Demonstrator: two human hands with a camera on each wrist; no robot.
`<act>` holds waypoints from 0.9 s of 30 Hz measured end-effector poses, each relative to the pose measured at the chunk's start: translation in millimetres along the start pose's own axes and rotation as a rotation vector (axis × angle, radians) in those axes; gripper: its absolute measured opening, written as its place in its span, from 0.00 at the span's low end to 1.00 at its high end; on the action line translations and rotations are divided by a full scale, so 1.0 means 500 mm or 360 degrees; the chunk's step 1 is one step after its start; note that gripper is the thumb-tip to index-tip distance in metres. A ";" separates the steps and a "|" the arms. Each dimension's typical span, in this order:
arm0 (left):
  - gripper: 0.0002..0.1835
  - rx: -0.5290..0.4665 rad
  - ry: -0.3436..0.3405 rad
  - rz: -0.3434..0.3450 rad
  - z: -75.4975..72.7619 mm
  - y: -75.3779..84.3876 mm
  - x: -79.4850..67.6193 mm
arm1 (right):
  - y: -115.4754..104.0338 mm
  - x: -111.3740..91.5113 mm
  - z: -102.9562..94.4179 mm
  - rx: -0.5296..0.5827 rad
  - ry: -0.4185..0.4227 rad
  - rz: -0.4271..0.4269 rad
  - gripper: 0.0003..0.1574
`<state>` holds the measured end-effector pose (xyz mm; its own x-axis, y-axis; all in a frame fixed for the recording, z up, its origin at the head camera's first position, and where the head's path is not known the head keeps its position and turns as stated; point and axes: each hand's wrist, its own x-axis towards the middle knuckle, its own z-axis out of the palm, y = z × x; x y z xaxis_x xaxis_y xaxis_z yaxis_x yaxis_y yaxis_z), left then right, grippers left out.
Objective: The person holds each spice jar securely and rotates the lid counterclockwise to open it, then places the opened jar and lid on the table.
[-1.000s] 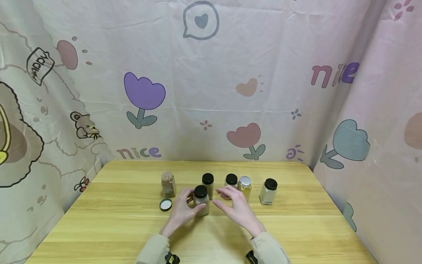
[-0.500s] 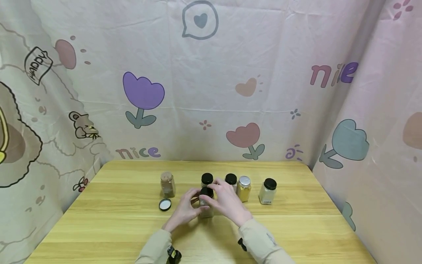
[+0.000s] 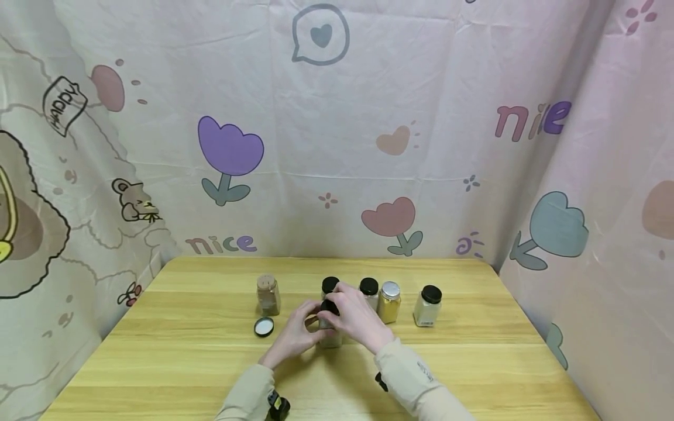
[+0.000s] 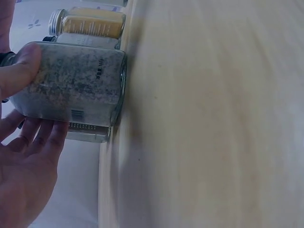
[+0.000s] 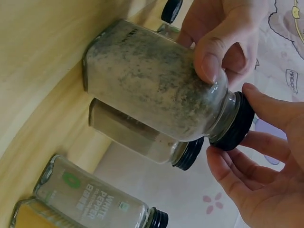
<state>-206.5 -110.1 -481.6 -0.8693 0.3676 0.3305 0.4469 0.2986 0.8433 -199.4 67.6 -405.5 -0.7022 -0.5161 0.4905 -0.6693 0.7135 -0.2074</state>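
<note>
Upright in front of me on the wooden table is a glass spice jar (image 5: 147,80) with a grey-green speckled seasoning in it. My left hand (image 3: 296,334) grips it near the shoulder, thumb on the near side in the left wrist view. The fingers and thumb of my right hand (image 3: 355,313) pinch the black lid (image 5: 237,124), which sits on the jar's neck. Close behind stands another black-lidded jar (image 3: 330,284), partly hidden by the hands in the head view.
To the left are an uncapped jar (image 3: 269,295) of brown powder and a loose lid (image 3: 264,327), white inside facing up. On the right stand a white pepper jar (image 5: 90,194), a silver-lidded yellow jar (image 3: 389,301) and a black-lidded pale jar (image 3: 427,307). A patterned curtain (image 3: 316,222) hangs behind the table.
My right hand has come in from the right and taken hold of the black lid. The jar in my left hand has shifted slightly right.
</note>
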 end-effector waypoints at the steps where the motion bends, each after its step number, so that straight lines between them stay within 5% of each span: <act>1: 0.28 0.0000 -0.0005 0.0003 0.000 0.000 0.000 | 0.001 0.000 0.000 -0.0011 0.0006 -0.0025 0.17; 7: 0.29 0.0001 -0.0023 0.0001 -0.002 0.001 -0.001 | 0.005 0.000 0.008 -0.0069 0.0044 -0.0151 0.12; 14: 0.29 -0.0010 -0.0035 -0.0011 -0.004 0.007 0.001 | -0.006 0.004 0.004 -0.0098 -0.0056 -0.0130 0.06; 27: 0.27 -0.0031 -0.0039 -0.0014 -0.003 0.014 0.000 | -0.009 0.007 0.000 -0.0201 -0.0170 -0.0202 0.08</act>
<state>-203.8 -109.2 -475.2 -0.8675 0.3866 0.3130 0.4351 0.2847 0.8542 -199.1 62.6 -402.9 -0.6404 -0.6481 0.4121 -0.7230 0.6898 -0.0386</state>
